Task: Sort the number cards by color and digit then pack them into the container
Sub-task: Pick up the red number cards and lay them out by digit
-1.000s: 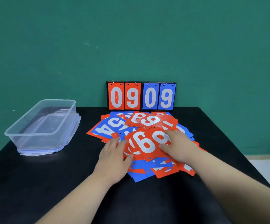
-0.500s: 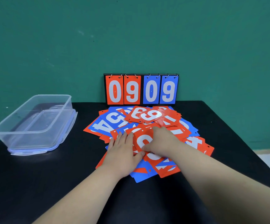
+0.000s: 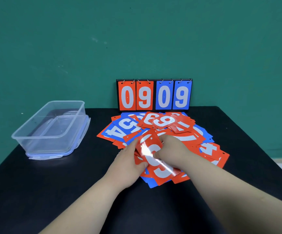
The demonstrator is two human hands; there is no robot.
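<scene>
Gathering red cards out of the mixed heap

The clear container (image 3: 52,127) sits empty at the table's (image 3: 35,191) left, well apart. My left hand (image 3: 128,168) pinches the near edge of a tilted red card (image 3: 149,149), lifting it to read its digit; my right hand (image 3: 172,152) lies over the pile (image 3: 155,142), its grip hidden, so I cannot tell. Overlapping blue cards (image 3: 125,126) clutter the sorting. The scoreboard (image 3: 154,95) stands behind.
</scene>
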